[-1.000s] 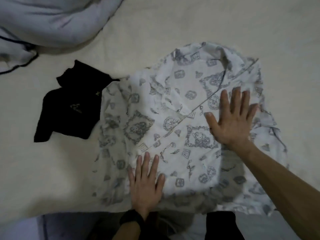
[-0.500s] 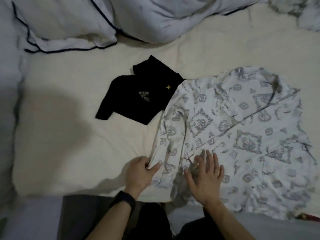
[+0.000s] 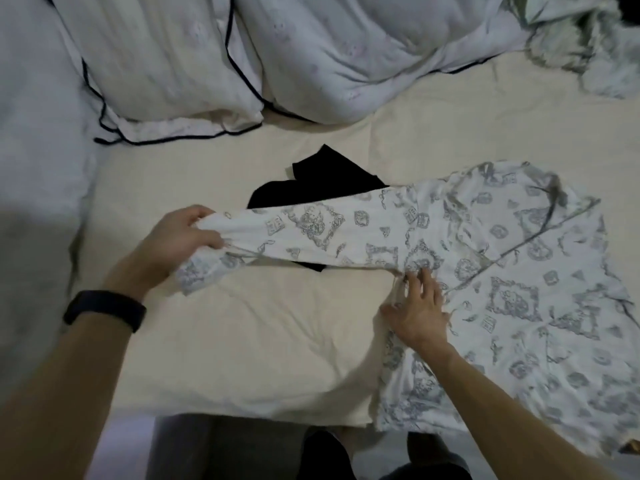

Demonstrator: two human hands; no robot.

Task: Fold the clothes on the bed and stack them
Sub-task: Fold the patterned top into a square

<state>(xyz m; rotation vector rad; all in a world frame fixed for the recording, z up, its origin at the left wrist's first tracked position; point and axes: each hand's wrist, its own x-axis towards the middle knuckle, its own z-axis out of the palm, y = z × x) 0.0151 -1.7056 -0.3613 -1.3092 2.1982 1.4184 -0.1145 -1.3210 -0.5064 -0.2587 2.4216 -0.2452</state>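
A white shirt with a grey print (image 3: 512,282) lies spread on the cream bed sheet (image 3: 263,341) at the right. Its sleeve is stretched out to the left, and my left hand (image 3: 180,240) grips the cuff end, lifted a little above the bed. My right hand (image 3: 419,310) presses flat on the shirt near the armpit, fingers spread. A folded black garment (image 3: 325,185) lies behind the sleeve, partly covered by it.
Two white pillows with dark piping (image 3: 166,71) and a crumpled duvet (image 3: 363,57) fill the head of the bed. A furry grey-white piece (image 3: 581,50) lies at the top right. The bed's near edge runs along the bottom, my legs below it.
My left hand took hold of the sleeve end and pulled it out to the left over the black garment. My right hand slid from the shirt's hem area to the armpit.
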